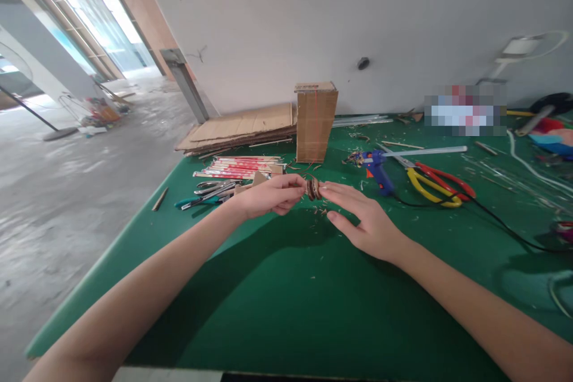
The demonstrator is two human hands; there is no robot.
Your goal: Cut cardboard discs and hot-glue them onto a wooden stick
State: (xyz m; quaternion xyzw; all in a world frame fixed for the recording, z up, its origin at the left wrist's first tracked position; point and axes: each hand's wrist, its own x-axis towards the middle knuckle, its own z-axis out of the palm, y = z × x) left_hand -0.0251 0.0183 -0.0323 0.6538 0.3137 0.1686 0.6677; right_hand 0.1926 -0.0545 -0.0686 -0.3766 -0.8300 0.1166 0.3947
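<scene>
Green table (277, 310): L hand (274, 194) pinches cardboard discs (313, 188), open R hand (363, 222) touching.

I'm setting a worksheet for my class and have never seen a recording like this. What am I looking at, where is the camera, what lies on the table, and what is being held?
There is no machine here. These are a person's two bare hands, filmed by one camera worn on the head. It looks forward and down, so both arms enter from the bottom edge. The left hand pinches a small stack of brown discs in its fingers. The right hand, fingers stretched out, touches the stack with its fingertips. Below them is a green table. On it lie a blue glue gun, scissors with red and yellow handles, pliers, a bundle of red-and-white wrapped sticks and flat cardboard sheets. An upright cardboard box stands behind the hands.
</scene>
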